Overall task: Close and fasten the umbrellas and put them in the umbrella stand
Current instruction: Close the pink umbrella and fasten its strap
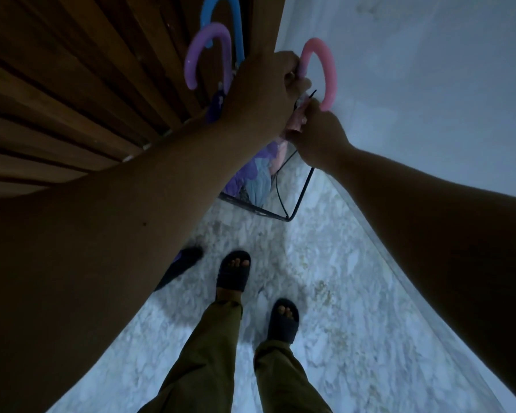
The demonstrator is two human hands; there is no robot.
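Nearest the camera, two legs in olive trousers (215, 347) stand on a pale, mottled stone floor (355, 323), each foot in a dark open-toed slide: one slide (232, 271) set ahead, the other (283, 321) nearer and to its right. A further dark shoe (181, 265) lies on the floor to the left, partly hidden by the left forearm. Both bare forearms reach forward and converge on the umbrella stand (298, 198), a thin black wire frame standing on the floor in the corner between a brown slatted wooden panel (72, 84) and a plain white wall (429, 70). Folded canopy fabric in purple, light blue and pink shows inside the frame. The left hand (262, 87) is closed around the shaft of the pink umbrella just below its hooked pink handle (322, 67), fingers curled round it. The right hand (318, 135) sits directly below, pinched shut on the pink canopy fabric near the shaft, beside a thin dark strap end that sticks up; whether the strap is fastened cannot be told. Just left of the left hand, the purple umbrella's handle (207, 52) rises from the stand, and beyond it, farthest from the camera, the blue umbrella's handle (224, 16) stands against the wooden panel; both umbrellas rest in the stand.
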